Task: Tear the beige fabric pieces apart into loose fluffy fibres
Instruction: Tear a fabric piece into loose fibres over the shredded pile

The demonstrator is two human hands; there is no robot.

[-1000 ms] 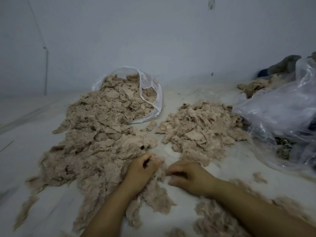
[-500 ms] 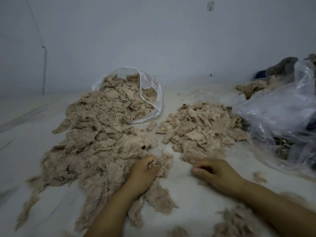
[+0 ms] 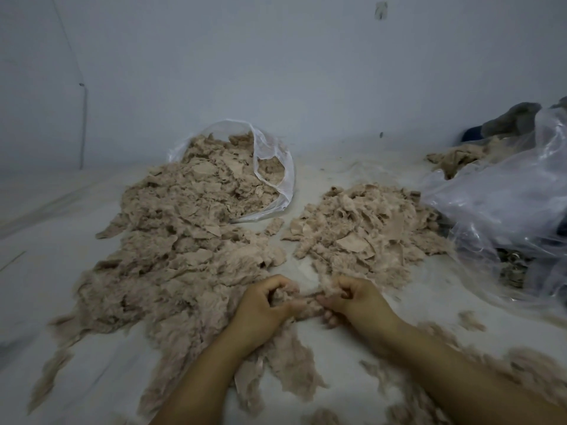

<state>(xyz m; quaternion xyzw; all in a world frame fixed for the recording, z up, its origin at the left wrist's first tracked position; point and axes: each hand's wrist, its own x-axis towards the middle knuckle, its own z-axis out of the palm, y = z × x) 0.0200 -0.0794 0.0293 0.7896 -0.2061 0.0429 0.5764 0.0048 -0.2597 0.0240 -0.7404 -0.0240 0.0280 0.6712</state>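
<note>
A beige fabric piece (image 3: pixel 306 297) is stretched between my two hands just above the white surface. My left hand (image 3: pixel 265 305) grips its left end with curled fingers, and my right hand (image 3: pixel 352 299) pinches its right end. A large heap of beige fabric and fluffy fibres (image 3: pixel 178 256) spreads to the left and runs under my left forearm. A smaller heap of beige pieces (image 3: pixel 365 234) lies just beyond my right hand. Loose fluffy fibres (image 3: pixel 527 372) lie scattered at the lower right, beside my right forearm.
An open clear plastic bag (image 3: pixel 273 161) at the back spills beige pieces onto the large heap. A big crumpled clear plastic bag (image 3: pixel 503 210) fills the right side, with more beige fabric (image 3: pixel 457 159) and grey cloth (image 3: pixel 509 118) behind it. A pale wall (image 3: pixel 276 72) closes the back.
My right hand has come back left from the smaller heap to meet my left hand. Both hands now hold one fabric piece between them.
</note>
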